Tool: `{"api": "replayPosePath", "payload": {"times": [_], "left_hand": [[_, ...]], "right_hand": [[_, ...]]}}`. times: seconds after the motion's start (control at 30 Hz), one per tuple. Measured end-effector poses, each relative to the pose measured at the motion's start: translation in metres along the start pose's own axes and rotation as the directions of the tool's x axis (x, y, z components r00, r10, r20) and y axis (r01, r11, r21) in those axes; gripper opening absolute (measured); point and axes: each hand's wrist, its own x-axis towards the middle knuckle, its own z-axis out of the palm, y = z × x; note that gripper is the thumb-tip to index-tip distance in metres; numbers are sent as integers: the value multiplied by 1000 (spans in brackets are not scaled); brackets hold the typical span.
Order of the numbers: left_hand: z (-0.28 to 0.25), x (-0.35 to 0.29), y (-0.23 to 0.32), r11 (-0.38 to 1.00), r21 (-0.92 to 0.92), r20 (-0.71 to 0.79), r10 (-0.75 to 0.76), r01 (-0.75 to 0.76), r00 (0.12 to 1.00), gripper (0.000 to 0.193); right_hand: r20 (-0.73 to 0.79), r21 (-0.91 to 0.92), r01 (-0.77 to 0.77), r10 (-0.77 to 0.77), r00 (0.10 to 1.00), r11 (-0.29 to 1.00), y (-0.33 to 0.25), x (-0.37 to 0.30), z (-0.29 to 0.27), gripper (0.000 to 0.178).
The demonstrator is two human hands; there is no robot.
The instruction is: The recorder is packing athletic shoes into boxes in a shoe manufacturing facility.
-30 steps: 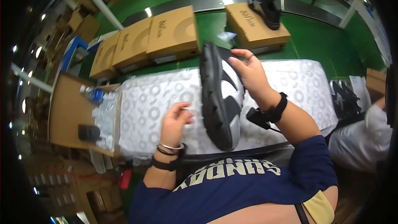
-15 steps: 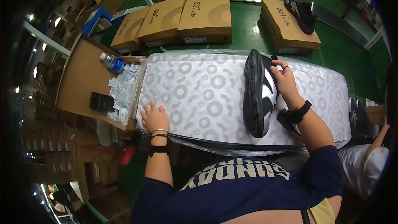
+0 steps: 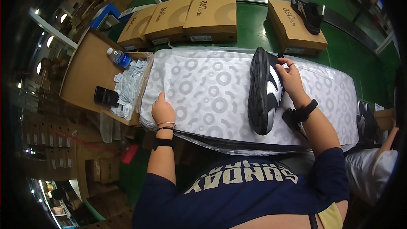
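Observation:
A black, white and silver sneaker (image 3: 275, 88) stands on its side on a stack of patterned tissue paper (image 3: 214, 97), its dark sole turned to the left. My right hand (image 3: 291, 76) is closed on the sneaker's far end, near a small black loop. Over the left part of the stack, my left hand (image 3: 163, 111) pinches the top sheet, and a raised paper edge runs up from its fingers. The fingertips are partly hidden. A second dark shoe (image 3: 291, 121) lies beside my right wrist, mostly covered by the arm and the first sneaker.
Left of the paper, an open carton (image 3: 87, 70) holds small white packets (image 3: 130, 82), a water bottle (image 3: 118, 57) and a black phone (image 3: 106, 96). Brown shoeboxes (image 3: 210, 17) line the far side; another shoebox (image 3: 292, 29) bears a black shoe (image 3: 308, 15). Another person's arm (image 3: 388, 142) shows at right.
My left hand has gone from lying spread on the paper to pinching it, and the sheet's edge has lifted. My right hand stays on the sneaker, which has shifted slightly away from me.

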Motion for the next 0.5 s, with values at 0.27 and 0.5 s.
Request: {"api": "replayPosePath", "payload": {"times": [0.27, 0.5], "left_hand": [[-32, 42, -4, 989, -131, 55, -61, 68, 997, 33], [-27, 13, -8, 975, 137, 64, -183, 173, 981, 52]], "right_hand": [[72, -615, 451, -523, 849, 647, -63, -11, -28, 27], [33, -510, 424, -475, 879, 749, -49, -41, -59, 24]]}}
